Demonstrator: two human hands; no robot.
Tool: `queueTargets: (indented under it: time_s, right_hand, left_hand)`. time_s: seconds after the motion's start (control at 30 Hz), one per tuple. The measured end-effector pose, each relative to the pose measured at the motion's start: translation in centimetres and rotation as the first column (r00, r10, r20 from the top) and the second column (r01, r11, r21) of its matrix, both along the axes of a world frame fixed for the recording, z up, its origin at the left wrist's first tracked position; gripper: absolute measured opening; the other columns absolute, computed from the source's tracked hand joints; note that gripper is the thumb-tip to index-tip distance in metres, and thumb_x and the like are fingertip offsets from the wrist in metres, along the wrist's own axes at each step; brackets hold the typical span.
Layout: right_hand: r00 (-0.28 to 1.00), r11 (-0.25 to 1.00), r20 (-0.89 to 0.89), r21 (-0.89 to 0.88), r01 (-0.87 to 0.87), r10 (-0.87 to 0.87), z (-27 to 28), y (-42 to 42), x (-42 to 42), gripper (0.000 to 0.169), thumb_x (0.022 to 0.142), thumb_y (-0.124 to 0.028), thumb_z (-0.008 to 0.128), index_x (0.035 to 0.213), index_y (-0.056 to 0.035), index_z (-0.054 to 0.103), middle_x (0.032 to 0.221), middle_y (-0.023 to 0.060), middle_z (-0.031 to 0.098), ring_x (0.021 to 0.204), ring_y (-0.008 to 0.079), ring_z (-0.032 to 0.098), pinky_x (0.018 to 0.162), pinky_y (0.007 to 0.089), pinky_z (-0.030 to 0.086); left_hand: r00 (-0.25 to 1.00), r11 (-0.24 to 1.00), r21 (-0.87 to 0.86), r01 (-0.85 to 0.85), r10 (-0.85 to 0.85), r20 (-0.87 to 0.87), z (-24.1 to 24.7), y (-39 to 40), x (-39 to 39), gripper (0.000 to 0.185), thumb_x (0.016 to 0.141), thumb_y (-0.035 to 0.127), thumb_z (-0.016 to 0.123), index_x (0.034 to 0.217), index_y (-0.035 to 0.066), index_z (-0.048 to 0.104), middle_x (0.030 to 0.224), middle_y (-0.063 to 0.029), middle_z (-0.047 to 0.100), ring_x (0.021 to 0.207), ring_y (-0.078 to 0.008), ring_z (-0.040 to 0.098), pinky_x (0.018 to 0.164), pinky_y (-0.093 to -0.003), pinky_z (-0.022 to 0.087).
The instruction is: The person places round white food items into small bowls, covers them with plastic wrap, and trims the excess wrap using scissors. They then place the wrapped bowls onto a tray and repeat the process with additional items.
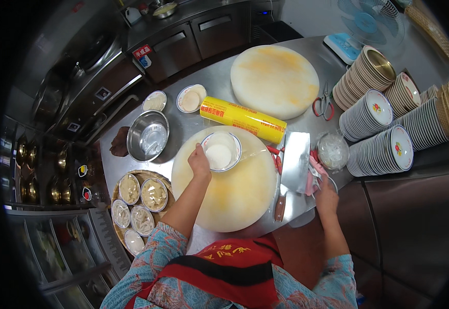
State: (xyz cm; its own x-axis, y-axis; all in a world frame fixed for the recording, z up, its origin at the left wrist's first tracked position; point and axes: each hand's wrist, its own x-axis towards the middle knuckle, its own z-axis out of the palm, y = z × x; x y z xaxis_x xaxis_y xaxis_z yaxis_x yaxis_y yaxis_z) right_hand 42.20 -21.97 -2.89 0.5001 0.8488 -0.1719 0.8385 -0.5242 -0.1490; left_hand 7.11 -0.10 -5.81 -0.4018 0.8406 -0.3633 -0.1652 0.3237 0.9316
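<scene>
My left hand (200, 162) grips the left rim of a small white plate (240, 151) above the near round cutting board (228, 201). Pale round slices (219, 155) lie on that plate, and a strip of clear film (256, 153) trails off its right side. Over at the table's right edge, my right hand (328, 196) reaches to a shiny metal utensil (315, 180) beside a pink cloth (310, 181); its fingers are partly hidden. Left of the cloth is a cleaver (295, 160) with a wooden handle. A yellow roll of cling film (243, 119) lies beyond the plate.
Left stand a steel bowl (148, 136) and a woven tray (163, 180) with several film-covered plates. Two plates of slices (154, 101) (190, 98) sit beyond. Another cutting board (274, 81), red-handled scissors (324, 102), tall plate stacks (380, 148) and a bag-covered bowl (333, 150) occupy the right.
</scene>
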Motion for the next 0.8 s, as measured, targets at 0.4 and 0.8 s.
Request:
queueTargets:
  time_s: [0.4, 0.8]
  right_hand:
    - [0.281, 0.962, -0.942, -0.113, 0.248, -0.183, 7.3, -3.3, -4.3, 0.06, 0.088, -0.008, 0.059, 0.141, -0.0163, 0.033, 0.106, 0.0051, 0.05, 0.087, 0.0131, 0.053, 0.071, 0.0267, 0.049]
    - [-0.106, 0.922, -0.921, -0.361, -0.137, -0.376, 4.1, 10.1, -9.4, 0.055, 0.087, -0.054, 0.061, 0.115, -0.008, 0.048, 0.089, 0.0023, 0.054, 0.076, 0.0104, 0.054, 0.064, 0.026, 0.049]
  left_hand:
    - [0.999, 0.998, 0.06, -0.004, 0.001, 0.043, 0.6, -0.7, 0.1, 0.041, 0.1, 0.032, 0.047, 0.101, -0.005, 0.065, 0.091, -0.0068, 0.066, 0.08, -0.0124, 0.059, 0.074, -0.0272, 0.048]
    - [0.987, 1.0, 0.001, 0.021, -0.02, 0.162, 1.0, 0.0, 0.2, 0.04, 0.1, 0.031, 0.046, 0.103, -0.005, 0.064, 0.095, -0.0071, 0.066, 0.083, -0.0118, 0.059, 0.076, -0.0261, 0.048]
